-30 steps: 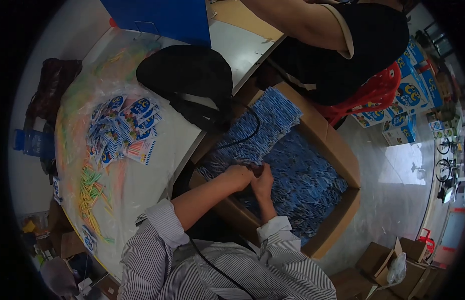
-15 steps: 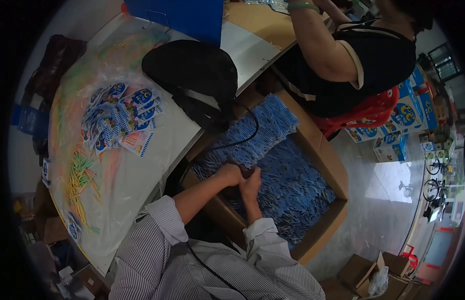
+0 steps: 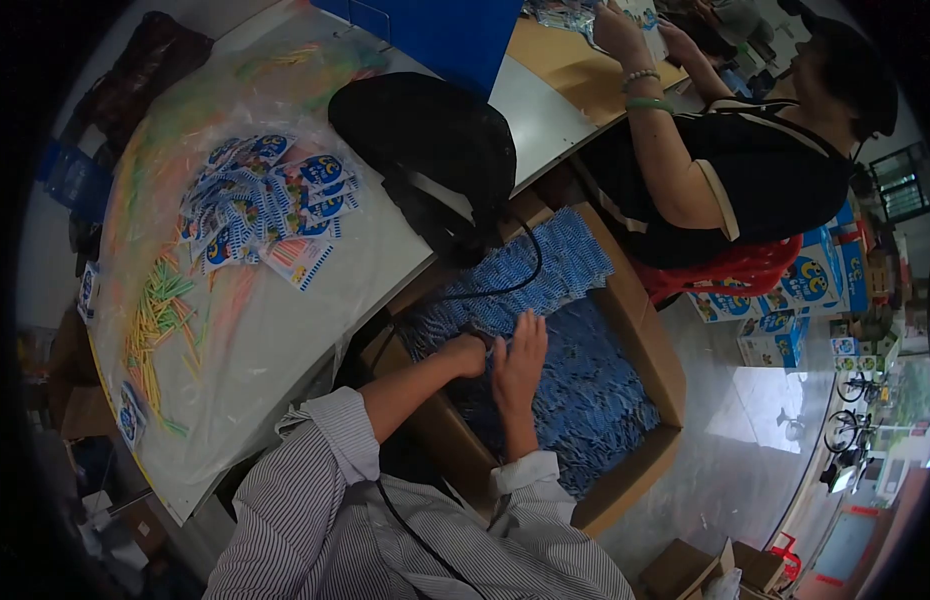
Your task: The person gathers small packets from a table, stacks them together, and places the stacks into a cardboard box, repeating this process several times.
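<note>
Both my hands are over an open cardboard box (image 3: 650, 350) full of small blue-and-white packets (image 3: 595, 385). A neat, overlapping row of packets (image 3: 565, 255) lies across its far end. My left hand (image 3: 463, 356) is curled closed at the near left edge of that row; its fingertips and whatever they hold are hidden. Just to its right, my right hand (image 3: 520, 365) is open above the packets, fingers stretched out towards the row and nothing held in it.
The table at left bears a pile of printed packets (image 3: 245, 205), loose coloured sticks (image 3: 160, 310), plastic sheeting (image 3: 285, 330) and a black bag (image 3: 425, 140) whose strap hangs over the box. A co-worker (image 3: 725, 170) sits at right on a red chair (image 3: 730, 268).
My right hand has come away from my left and its fingers have straightened. The left hand stays low by the row, still curled. The co-worker's arms show more fully as the view has shifted.
</note>
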### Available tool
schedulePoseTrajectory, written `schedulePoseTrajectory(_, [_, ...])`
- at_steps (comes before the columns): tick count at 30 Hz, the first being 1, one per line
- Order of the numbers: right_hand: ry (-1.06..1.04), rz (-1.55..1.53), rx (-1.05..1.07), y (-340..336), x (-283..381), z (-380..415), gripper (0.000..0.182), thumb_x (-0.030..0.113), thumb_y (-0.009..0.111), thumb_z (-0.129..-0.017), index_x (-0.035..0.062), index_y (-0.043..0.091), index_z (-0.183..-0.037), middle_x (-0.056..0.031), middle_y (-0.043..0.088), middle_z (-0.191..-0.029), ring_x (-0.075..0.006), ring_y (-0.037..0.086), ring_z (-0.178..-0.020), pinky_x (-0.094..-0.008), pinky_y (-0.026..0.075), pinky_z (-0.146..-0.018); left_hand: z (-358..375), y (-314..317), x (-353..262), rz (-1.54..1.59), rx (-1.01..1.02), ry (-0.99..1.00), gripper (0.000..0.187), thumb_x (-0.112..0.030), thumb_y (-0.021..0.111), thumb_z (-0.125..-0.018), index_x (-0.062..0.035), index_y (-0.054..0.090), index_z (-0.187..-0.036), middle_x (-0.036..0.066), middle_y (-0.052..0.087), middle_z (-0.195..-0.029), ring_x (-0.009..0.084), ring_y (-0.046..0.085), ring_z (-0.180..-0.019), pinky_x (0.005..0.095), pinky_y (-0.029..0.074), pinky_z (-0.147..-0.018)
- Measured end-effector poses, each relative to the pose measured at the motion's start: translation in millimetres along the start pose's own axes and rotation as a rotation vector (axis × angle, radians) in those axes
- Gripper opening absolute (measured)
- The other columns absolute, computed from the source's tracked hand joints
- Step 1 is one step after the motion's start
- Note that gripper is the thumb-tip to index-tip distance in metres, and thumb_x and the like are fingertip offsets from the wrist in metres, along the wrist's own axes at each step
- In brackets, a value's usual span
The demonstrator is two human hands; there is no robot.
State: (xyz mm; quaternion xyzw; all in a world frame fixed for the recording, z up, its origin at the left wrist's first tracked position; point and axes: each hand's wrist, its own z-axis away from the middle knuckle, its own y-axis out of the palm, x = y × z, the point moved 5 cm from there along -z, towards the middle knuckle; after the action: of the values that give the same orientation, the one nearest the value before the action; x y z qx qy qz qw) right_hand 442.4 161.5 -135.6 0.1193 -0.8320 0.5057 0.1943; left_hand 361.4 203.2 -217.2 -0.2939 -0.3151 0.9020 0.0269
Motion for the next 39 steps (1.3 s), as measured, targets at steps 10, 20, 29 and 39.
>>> schedulePoseTrajectory(10, [0.036,-0.062,0.139,1,-6,6,0.053,0.019,0.054,-0.079,-0.0024,0.033,-0.123,-0.0202,0.030,-0.131,-0.0352,0.025,-0.123,-0.0460,0.020,-0.099,23,-30,-25,0.025,-0.024,0.100,0.031,-0.024,0.043,-0.080,-0.0016,0.061,-0.091,0.021,0.057,-0.095,0.0331,0.055,-0.091,0.0389,0.043,-0.080])
schedulePoseTrajectory(20, [-0.014,-0.241,-0.054,-29,39,-8,0.039,0.008,0.058,-0.077,-0.0015,0.044,-0.112,-0.0194,0.041,-0.121,-0.0346,0.040,-0.111,-0.0398,0.033,-0.090,106,-79,-51,0.032,-0.096,0.396,0.022,-0.018,0.046,-0.076,-0.0009,0.060,-0.080,0.018,0.060,-0.080,0.0331,0.058,-0.074,0.0404,0.045,-0.068])
schedulePoseTrajectory(29, [-0.364,-0.647,0.456,17,221,-80,0.016,0.008,0.061,-0.075,0.0053,0.056,-0.090,-0.0107,0.056,-0.085,-0.0226,0.057,-0.070,-0.0302,0.046,-0.058,277,-138,67,0.831,-0.744,0.438,0.019,-0.017,0.048,-0.084,-0.0004,0.055,-0.091,0.009,0.060,-0.079,0.0174,0.059,-0.074,0.0266,0.045,-0.068])
schedulePoseTrajectory(39, [-0.545,0.081,0.218,64,282,-79,0.021,0.023,0.061,-0.073,0.0069,0.048,-0.078,-0.0078,0.051,-0.079,-0.0232,0.058,-0.063,-0.0314,0.049,-0.051,299,-92,139,1.219,-0.844,0.262,0.019,-0.014,0.048,-0.086,0.0028,0.053,-0.094,0.006,0.058,-0.084,0.0115,0.056,-0.076,0.0242,0.045,-0.070])
